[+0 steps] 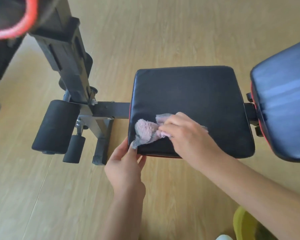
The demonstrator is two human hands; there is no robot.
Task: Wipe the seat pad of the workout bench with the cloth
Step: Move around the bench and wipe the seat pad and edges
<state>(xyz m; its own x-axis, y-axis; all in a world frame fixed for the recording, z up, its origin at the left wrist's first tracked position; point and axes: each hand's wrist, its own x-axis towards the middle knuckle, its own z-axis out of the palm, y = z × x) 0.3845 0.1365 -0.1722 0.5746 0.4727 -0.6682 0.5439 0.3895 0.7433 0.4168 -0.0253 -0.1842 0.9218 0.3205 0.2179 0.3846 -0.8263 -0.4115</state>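
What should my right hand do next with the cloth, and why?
Probably sweep the cloth away from you, across the seat pad. The right hand presses it near the pad's front left corner, which the left hand steadies, so most of the pad lies beyond it.

The right hand hides part of the cloth; the back pad runs off the right edge — blurred by glare; a red-rimmed dark pad, top left, is cut off and out of focus.
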